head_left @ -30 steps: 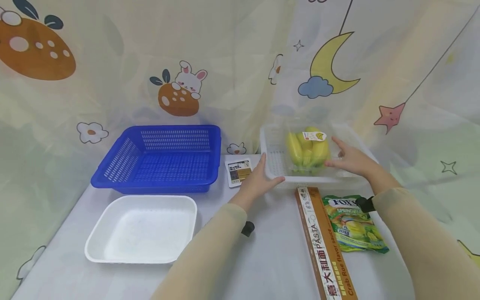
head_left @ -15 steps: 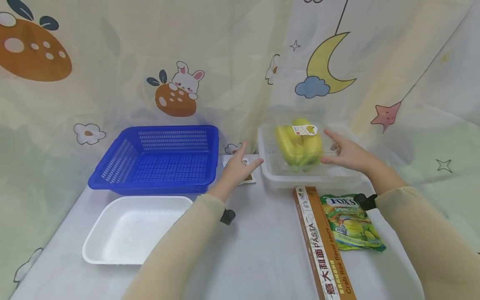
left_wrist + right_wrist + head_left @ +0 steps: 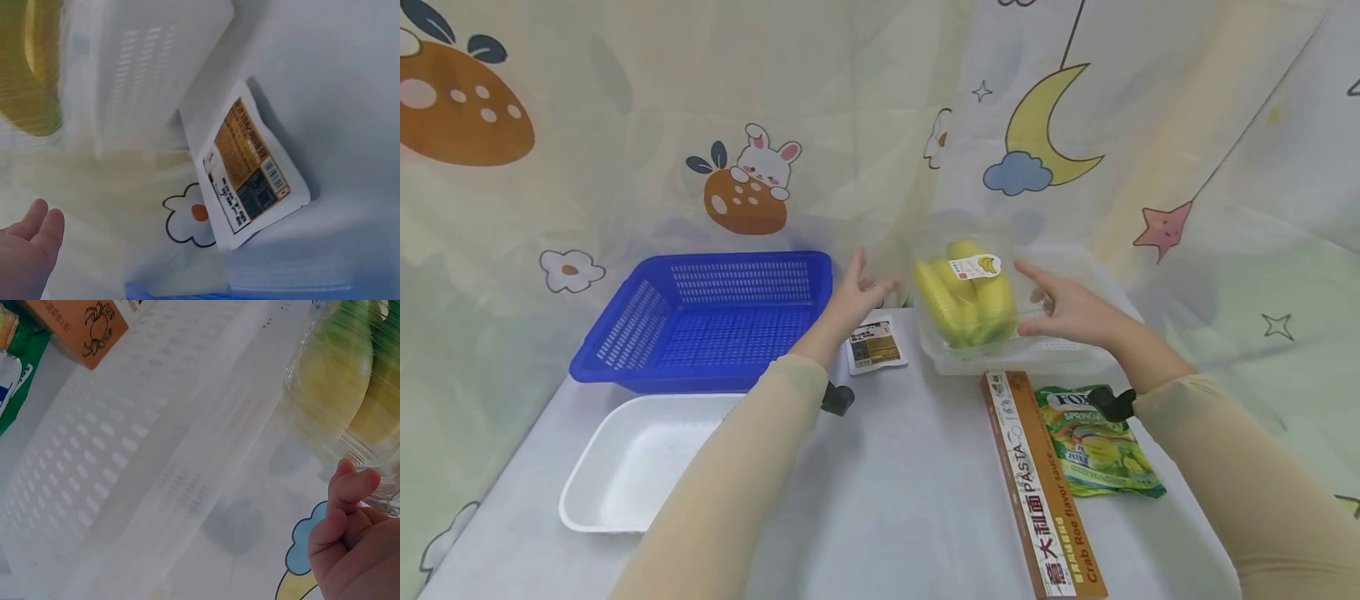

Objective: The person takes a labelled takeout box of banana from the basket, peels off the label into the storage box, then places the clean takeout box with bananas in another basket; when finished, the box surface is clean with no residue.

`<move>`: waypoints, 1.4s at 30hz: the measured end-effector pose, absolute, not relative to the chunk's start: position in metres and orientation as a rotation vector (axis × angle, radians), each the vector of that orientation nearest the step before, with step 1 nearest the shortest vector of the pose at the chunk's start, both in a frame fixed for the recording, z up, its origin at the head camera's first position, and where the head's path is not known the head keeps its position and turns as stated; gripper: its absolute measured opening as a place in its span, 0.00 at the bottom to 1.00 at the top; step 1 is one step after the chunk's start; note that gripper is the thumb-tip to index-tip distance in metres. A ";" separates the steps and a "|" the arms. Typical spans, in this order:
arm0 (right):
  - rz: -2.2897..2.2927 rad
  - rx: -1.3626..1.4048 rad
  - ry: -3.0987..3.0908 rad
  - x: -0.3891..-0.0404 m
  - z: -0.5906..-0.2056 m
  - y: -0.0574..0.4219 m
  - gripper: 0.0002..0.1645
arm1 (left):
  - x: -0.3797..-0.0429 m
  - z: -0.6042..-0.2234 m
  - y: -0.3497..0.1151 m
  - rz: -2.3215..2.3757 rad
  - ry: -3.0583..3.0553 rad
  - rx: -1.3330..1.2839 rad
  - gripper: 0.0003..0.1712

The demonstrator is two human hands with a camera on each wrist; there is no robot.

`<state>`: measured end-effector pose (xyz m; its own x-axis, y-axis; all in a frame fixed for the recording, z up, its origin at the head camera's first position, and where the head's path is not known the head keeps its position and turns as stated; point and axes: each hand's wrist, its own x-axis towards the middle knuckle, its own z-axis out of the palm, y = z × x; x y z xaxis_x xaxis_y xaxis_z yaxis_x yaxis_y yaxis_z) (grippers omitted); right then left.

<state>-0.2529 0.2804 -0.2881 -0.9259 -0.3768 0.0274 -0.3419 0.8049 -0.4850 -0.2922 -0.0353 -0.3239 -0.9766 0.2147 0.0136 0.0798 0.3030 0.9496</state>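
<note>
Evidently, extra height is called for over the near part of the surface point(image 3: 865, 508), where the pasta box point(image 3: 1041, 492) and FOX'S candy bag point(image 3: 1101, 450) are laid beside each other and the white tray point(image 3: 632, 467) is set on the left. Farther off, a brown-and-white sachet point(image 3: 874, 348) is left lying by the blue basket point(image 3: 730, 333). Near that basket's right side the left grip point(image 3: 847, 302) is held spread, with nothing taken; the pack's unsupported left edge would be well steadied by it. The clear banana pack point(image 3: 964, 300) is positioned over the left part of the white basket point(image 3: 1030, 362), pinched only at its right edge by the right grip point(image 3: 1067, 308). Whether the rim is touched cannot be told. Since weight is carried from one side, twisting should be guarded against: thin plastic is best pinched firmly without being crushed, and the rim fully cleared.
</note>
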 end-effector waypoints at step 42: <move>-0.983 -0.710 2.829 -0.227 -0.295 0.264 0.59 | -0.282 -0.319 -0.067 1.686 2.544 0.416 0.40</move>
<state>-0.2273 0.2640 -0.2946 -0.8916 -0.4440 0.0885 -0.4032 0.6898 -0.6013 -0.2820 -0.0667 -0.3186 -0.9616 0.2565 0.0973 0.1896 0.3652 0.9114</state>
